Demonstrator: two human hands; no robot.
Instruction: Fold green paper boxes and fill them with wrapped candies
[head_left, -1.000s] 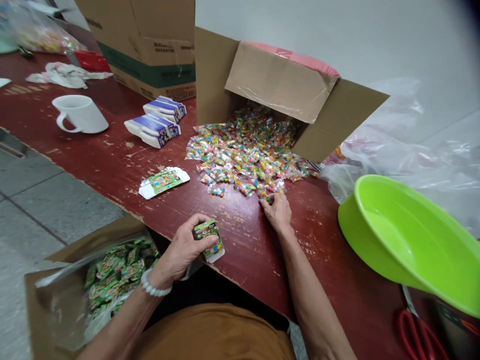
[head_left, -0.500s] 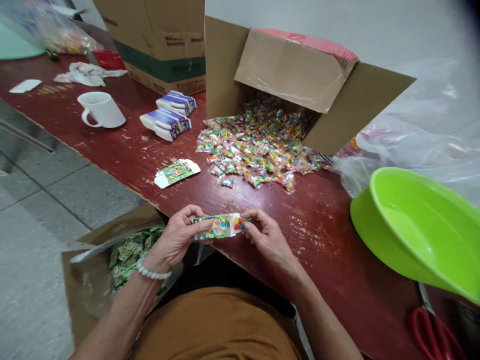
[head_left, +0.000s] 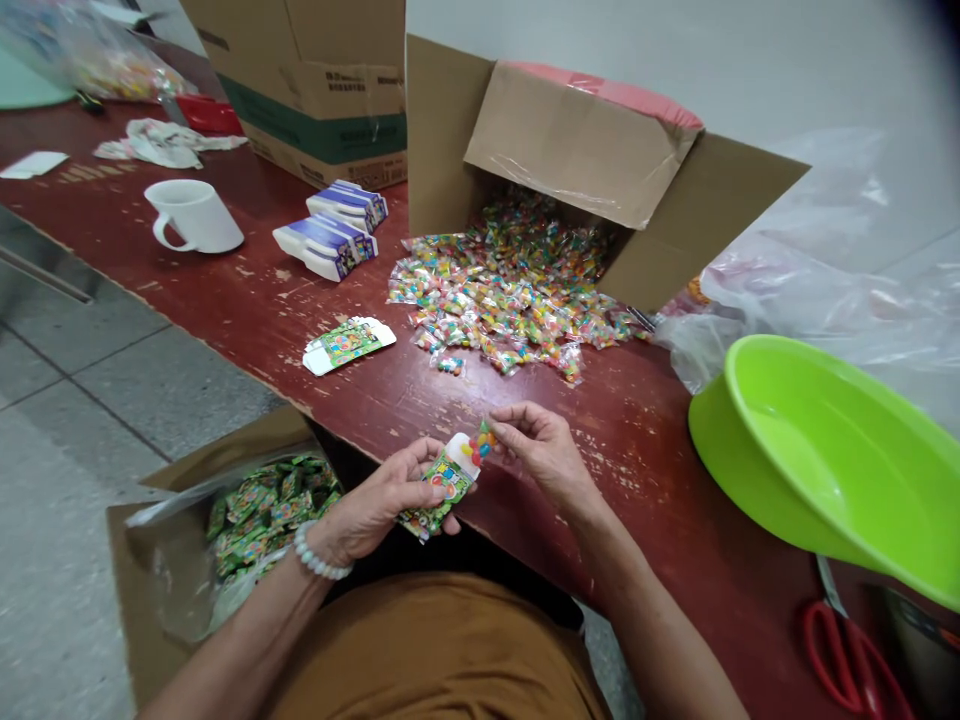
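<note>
My left hand [head_left: 405, 488] grips a small green printed candy box [head_left: 442, 490], tilted with its white flap end up and to the right. At that end a clear packet of colourful candies [head_left: 480, 443] is partly in the box opening. The fingertips of my right hand [head_left: 541, 445] pinch the packet's upper end. On the table beyond lies a flattened green candy box [head_left: 349, 345]. Behind it, a heap of candy packets [head_left: 510, 300] spills out of an opened cardboard box [head_left: 577, 140] lying on its side.
A white mug [head_left: 196, 215] and purple-white carton stacks [head_left: 328, 243] stand at left. At right are a lime-green basin [head_left: 720, 440] and red-handled scissors [head_left: 847, 660]. Below the table edge, a lined carton [head_left: 135, 580] holds filled green boxes [head_left: 270, 510]. A tall carton [head_left: 330, 130] stands behind.
My left hand has turned the box from level to tilted upward at its right end. My right hand has raised the packet's end, and more candies show outside the opening.
</note>
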